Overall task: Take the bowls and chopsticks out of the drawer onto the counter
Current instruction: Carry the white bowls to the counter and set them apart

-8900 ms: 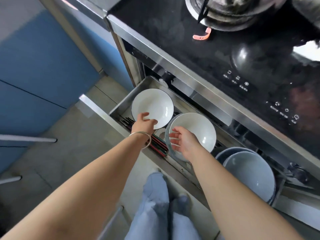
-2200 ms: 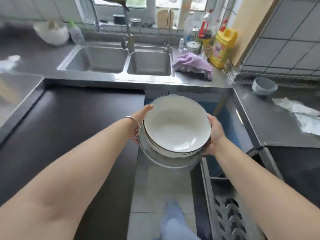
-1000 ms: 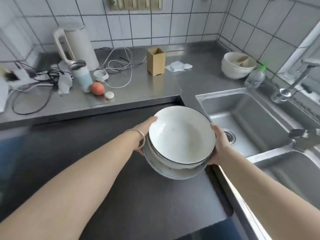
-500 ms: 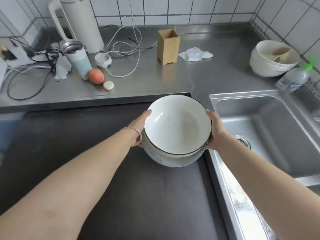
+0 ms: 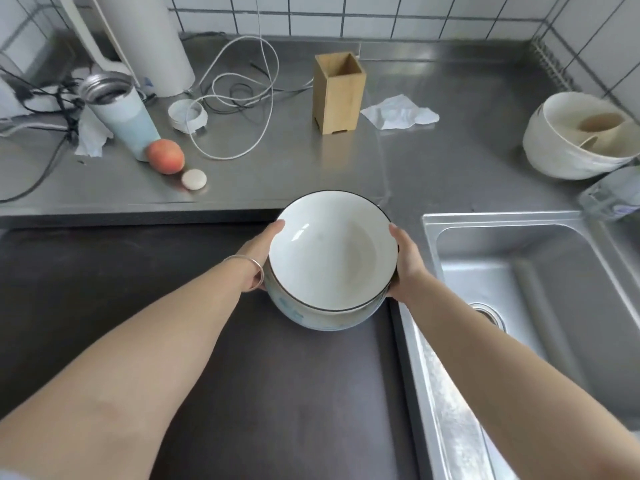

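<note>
Head view, bowls (image 5: 332, 261) (stacked) between hands (image 5: 258, 252)

white tiled wall (image 5: 381, 15) | steel counter (image 5: 450, 161) | sink (image 5: 540, 306) | dark worktop (image 5: 277, 393)

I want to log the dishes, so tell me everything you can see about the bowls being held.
The bowls are a nested stack: the top one is glossy white inside, round, with a thin dark rim, and looks ceramic and empty. Below it a wider pale bowl with faint blue markings shows. The stack is upright, tilted slightly toward the camera, over the dark counter beside the sink. The left hand and right hand grip opposite sides.
</note>
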